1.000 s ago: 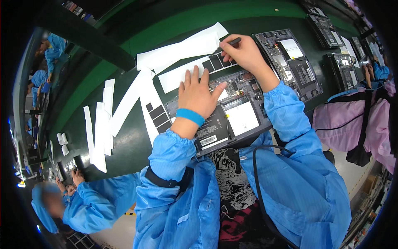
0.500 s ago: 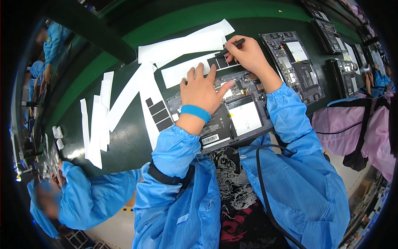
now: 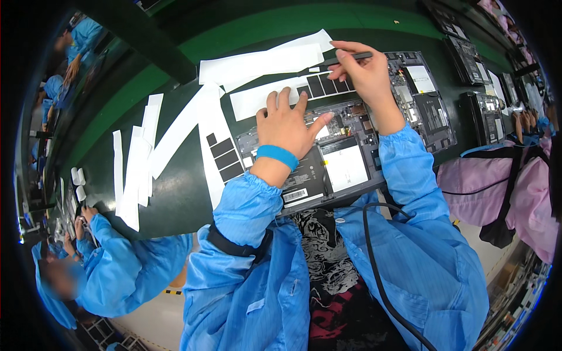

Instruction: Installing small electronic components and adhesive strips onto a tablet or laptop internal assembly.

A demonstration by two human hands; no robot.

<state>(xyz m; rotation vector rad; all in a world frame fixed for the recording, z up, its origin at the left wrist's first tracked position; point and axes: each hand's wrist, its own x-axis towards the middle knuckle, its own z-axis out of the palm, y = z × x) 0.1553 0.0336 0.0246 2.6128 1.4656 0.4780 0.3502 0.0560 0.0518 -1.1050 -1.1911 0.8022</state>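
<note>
My left hand (image 3: pixel 287 127) lies palm down with its fingers spread, its fingertips on a white backing strip (image 3: pixel 249 103) and its palm over an open laptop chassis (image 3: pixel 374 167). A row of black rectangular stickers (image 3: pixel 331 85) runs along the strip's right part; one small black piece shows by my left index finger. Above the row, my right hand (image 3: pixel 364 70) is closed around a slim black pen-like tool (image 3: pixel 346 59), whose thin end points left. Under my left hand, the chassis shows a black battery (image 3: pixel 304 178), a white panel (image 3: pixel 346 164) and a bare circuit board.
Another opened laptop chassis (image 3: pixel 430 105) lies to the right, with further units (image 3: pixel 483 114) beyond. White strips (image 3: pixel 140 158) are scattered at left; one strip (image 3: pixel 213 126) bears black stickers. Co-workers sit left, in blue (image 3: pixel 140 263), and right, in pink (image 3: pixel 474 187). A black cord (image 3: pixel 372 257) crosses my lap.
My right hand has moved slightly right and turned, lifting the tool's end away from the stickers. More of the sticker row now shows. My left hand stays almost in place.
</note>
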